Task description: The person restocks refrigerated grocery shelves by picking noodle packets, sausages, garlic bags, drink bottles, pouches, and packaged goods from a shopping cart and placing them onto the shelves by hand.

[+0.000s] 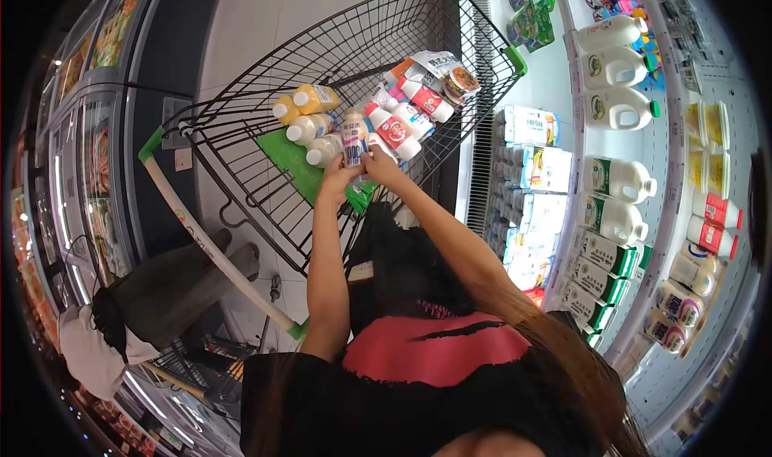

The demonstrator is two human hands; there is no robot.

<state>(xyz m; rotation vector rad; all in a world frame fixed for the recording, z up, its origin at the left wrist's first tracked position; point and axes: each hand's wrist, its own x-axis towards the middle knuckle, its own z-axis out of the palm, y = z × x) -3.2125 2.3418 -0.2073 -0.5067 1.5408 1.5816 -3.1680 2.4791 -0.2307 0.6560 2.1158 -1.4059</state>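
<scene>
Both of my hands are on a small upright bottle with a pale tan cap and a purple-and-white label. My left hand is closed round its lower left side, and my right hand grips its lower right side. The bottle is over a black wire shopping cart with a light handle and green corners. White-capped bottles and a yellow bottle lie just left of it. To its right are red-and-white bottles and a food package. Green plastic lies underneath.
A refrigerated shelf on the right holds milk jugs, stacked cartons and tubs. Grey freezer cabinets line the left. Another person stands behind the cart handle, beside a second cart.
</scene>
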